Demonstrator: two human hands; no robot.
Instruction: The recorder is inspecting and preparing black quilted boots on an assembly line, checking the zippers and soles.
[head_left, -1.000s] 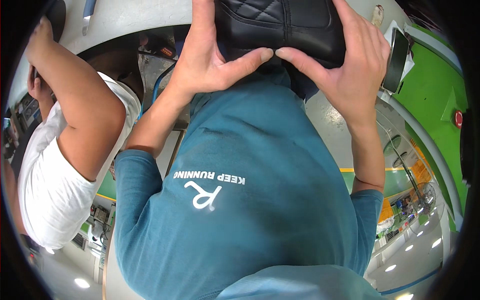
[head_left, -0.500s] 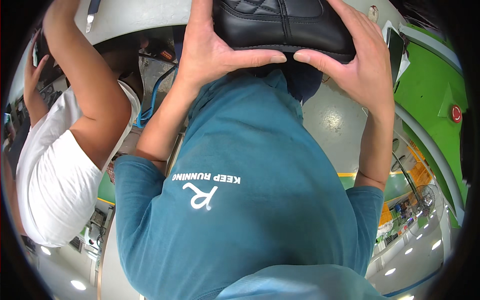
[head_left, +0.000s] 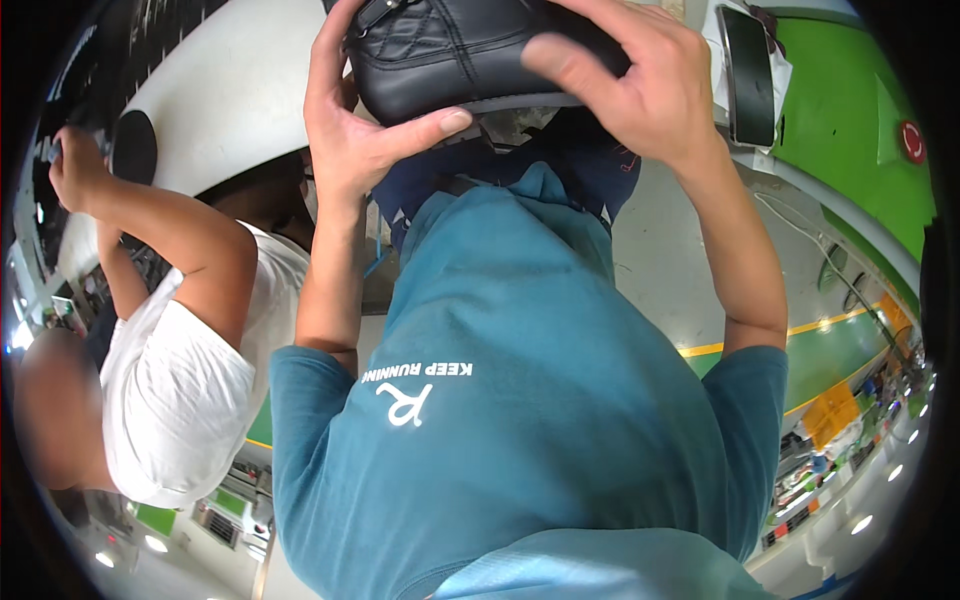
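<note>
A black leather-look bag (head_left: pixel 480 60) with quilted stitching, a seam strip and a metal zip pull is held up at the top edge of the view. My left hand (head_left: pixel 350 130) grips its left end, the thumb lying along the lower edge and the fingers round the side. My right hand (head_left: pixel 645 85) holds the right end, its thumb, slightly blurred, over the front face. The right fingers go behind the bag, partly hidden. The bag's upper part is cut off by the frame.
A pale table (head_left: pixel 225 95) lies at the left, where a co-worker in a white shirt (head_left: pixel 180 420) sits with arms forward. At the right, a dark phone (head_left: pixel 747 75) rests beside a green machine surface (head_left: pixel 845 110) with a red button (head_left: pixel 911 142).
The bag and both my hands have shifted left and tilted. My right thumb has come off the lower edge onto the front face. The co-worker's arms have moved.
</note>
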